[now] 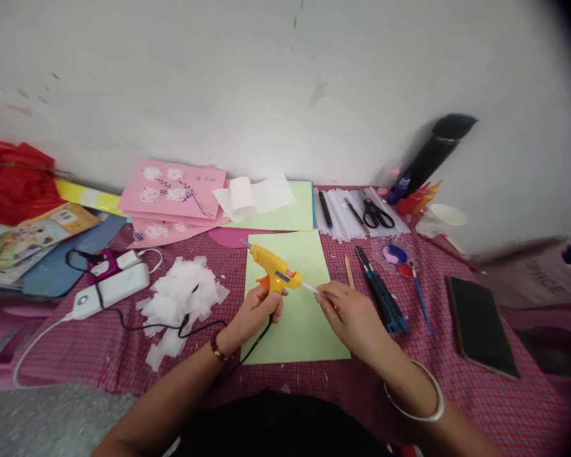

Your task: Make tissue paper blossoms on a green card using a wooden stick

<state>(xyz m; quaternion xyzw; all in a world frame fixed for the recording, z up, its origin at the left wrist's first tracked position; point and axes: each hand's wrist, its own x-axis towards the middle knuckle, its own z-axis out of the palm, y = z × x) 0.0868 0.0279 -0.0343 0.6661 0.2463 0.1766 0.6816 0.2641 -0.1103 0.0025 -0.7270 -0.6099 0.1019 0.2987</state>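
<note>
My left hand is wrapped round the grip of a yellow hot glue gun, nozzle pointing up and left, its black cord trailing left. My right hand pinches a clear glue stick at the back of the gun. Both hands hover over a light green sheet of paper lying on the red checked tablecloth.
A heap of white paper scraps and a white power strip lie left. Pink flower cards, scissors, pens, a pencil, a blue-handled tool, a paint palette and a black tablet surround the sheet.
</note>
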